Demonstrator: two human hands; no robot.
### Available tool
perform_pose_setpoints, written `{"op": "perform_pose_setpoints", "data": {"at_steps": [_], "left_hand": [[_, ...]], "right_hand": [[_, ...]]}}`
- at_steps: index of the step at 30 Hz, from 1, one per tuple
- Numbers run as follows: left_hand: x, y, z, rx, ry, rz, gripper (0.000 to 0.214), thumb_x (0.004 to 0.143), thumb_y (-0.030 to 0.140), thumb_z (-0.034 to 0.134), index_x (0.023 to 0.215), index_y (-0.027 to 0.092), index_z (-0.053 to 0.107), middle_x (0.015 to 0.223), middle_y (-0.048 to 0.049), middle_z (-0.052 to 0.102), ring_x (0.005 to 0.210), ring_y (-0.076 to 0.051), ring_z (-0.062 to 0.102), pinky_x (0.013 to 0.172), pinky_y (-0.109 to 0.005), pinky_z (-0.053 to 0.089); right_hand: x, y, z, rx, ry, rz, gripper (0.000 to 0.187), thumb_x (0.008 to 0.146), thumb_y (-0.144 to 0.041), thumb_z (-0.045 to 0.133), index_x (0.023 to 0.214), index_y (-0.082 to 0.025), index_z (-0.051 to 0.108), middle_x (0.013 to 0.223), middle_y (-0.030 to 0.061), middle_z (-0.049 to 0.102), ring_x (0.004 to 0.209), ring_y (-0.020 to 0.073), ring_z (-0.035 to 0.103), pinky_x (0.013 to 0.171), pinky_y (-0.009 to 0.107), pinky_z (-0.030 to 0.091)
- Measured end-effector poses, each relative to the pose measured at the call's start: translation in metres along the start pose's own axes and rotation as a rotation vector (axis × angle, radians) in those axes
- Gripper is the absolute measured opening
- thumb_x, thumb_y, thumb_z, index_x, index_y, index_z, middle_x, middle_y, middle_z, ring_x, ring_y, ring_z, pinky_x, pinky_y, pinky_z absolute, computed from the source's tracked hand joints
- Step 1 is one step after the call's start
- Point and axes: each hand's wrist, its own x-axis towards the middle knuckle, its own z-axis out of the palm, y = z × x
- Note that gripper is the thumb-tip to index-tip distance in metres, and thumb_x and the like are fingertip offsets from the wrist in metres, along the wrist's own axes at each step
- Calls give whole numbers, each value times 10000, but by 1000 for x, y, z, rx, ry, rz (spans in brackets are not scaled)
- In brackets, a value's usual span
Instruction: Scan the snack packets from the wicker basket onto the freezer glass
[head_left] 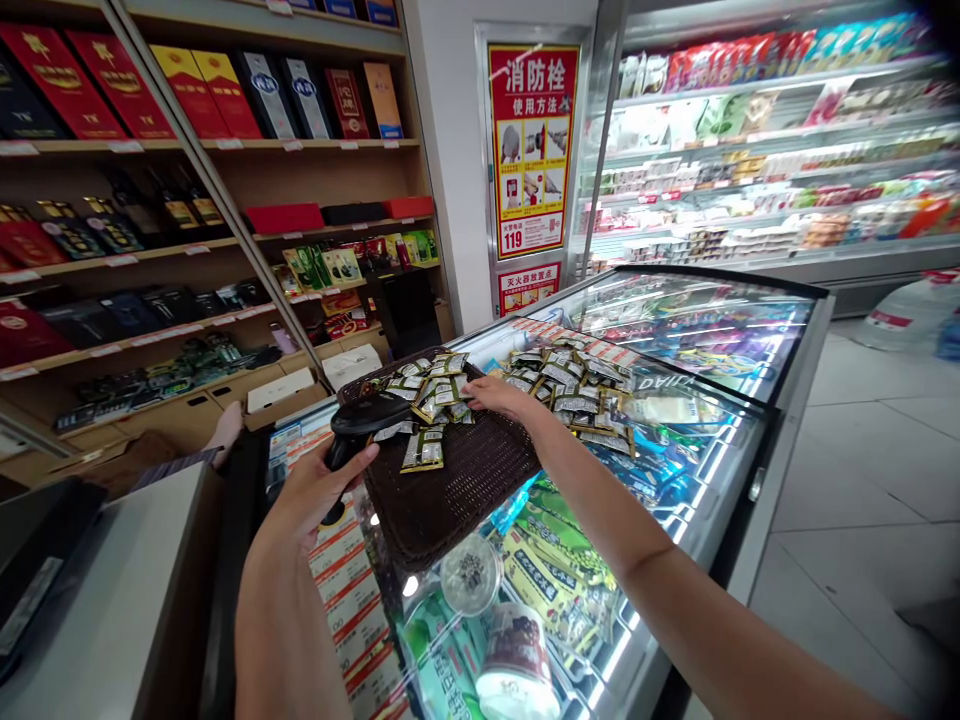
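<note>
My left hand (311, 495) is closed around the handle of a black barcode scanner (367, 413), whose head hangs over the left side of a dark brown woven basket (472, 490). Small shiny snack packets (424, 452) with gold edges lie heaped toward the far end of the basket. At the basket's far right side, my right hand (495, 395) has its fingertips pinched at one of these packets, which they partly cover. A second pile of similar packets (577, 395) lies on the freezer's glass top, just right of my right hand.
Beneath the basket is a glass-topped chest freezer (795, 345) with ice creams inside. Price labels (349, 580) line its left edge. A grey counter (142, 590) stands at left, with part of another person (227, 432) beyond. Shelves of boxes (202, 90) and a refrigerated display (750, 150) stand behind.
</note>
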Motion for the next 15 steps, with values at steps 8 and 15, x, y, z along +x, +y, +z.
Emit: {"op": "perform_pose_setpoints", "data": {"at_steps": [8, 15], "left_hand": [[0, 6, 0, 6, 38, -37, 651, 453, 662, 855, 885, 206, 684, 743, -19, 694, 664, -167, 613, 543, -237, 500], [0, 7, -2, 17, 10, -55, 682, 441, 671, 858, 904, 197, 696, 733, -25, 687, 635, -165, 611, 549, -242, 491]], "right_hand": [[-2, -3, 0, -139, 54, 42, 255, 932, -358, 599, 813, -144, 669, 888, 98, 719, 712, 161, 644, 635, 238, 495], [1, 4, -1, -488, -320, -208, 131, 849, -276, 696, 913, -166, 729, 966, 48, 726, 830, 150, 627, 677, 198, 424]]}}
